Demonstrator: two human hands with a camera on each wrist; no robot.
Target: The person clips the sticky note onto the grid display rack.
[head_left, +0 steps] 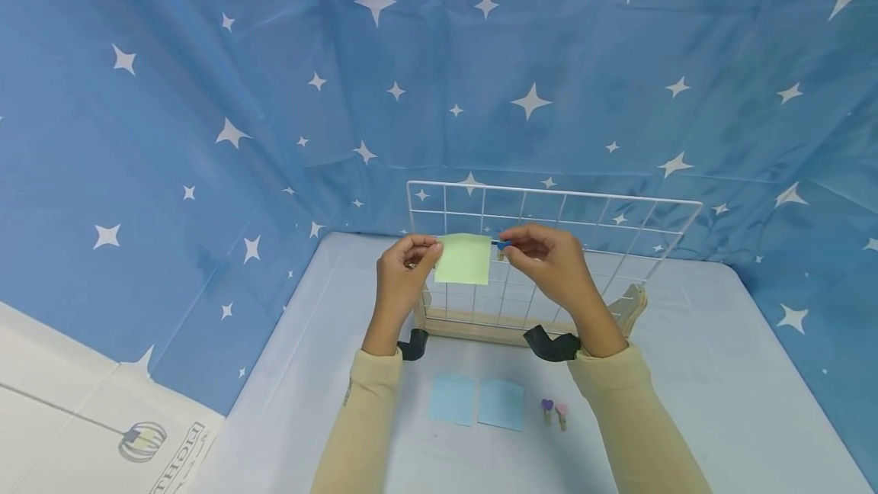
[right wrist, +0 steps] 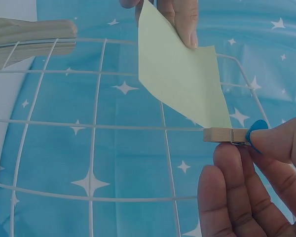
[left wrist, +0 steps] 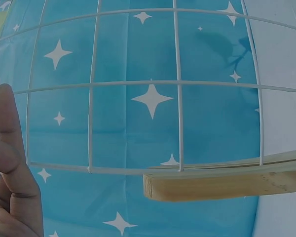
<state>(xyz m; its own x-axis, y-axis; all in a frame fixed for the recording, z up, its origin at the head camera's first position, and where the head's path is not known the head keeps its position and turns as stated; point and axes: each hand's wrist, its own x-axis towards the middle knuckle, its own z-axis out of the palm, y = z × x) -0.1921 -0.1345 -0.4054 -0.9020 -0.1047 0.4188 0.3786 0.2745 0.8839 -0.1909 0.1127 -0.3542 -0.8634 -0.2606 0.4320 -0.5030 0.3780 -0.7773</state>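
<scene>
A pale green sticky note [head_left: 463,259] is held up in front of the white wire grid [head_left: 562,231]. My left hand [head_left: 401,273] pinches its left edge between thumb and fingers. At the note's other side, my right hand [head_left: 552,261] pinches a small wooden clothespin [right wrist: 222,135] by its blue decorated end. In the right wrist view the clothespin's wooden tip meets the note's corner beside a grid wire; whether it clamps paper or wire I cannot tell. Only part of my left hand [left wrist: 12,163] shows in the left wrist view, at the left edge.
The grid stands in a wooden base [head_left: 480,328] on a white-covered table [head_left: 693,395]. Nearer to me lie two light blue notes [head_left: 451,400], with a purple heart clothespin [head_left: 547,410] and a pink one [head_left: 562,415] to their right. A blue star-patterned cloth [head_left: 439,44] hangs behind.
</scene>
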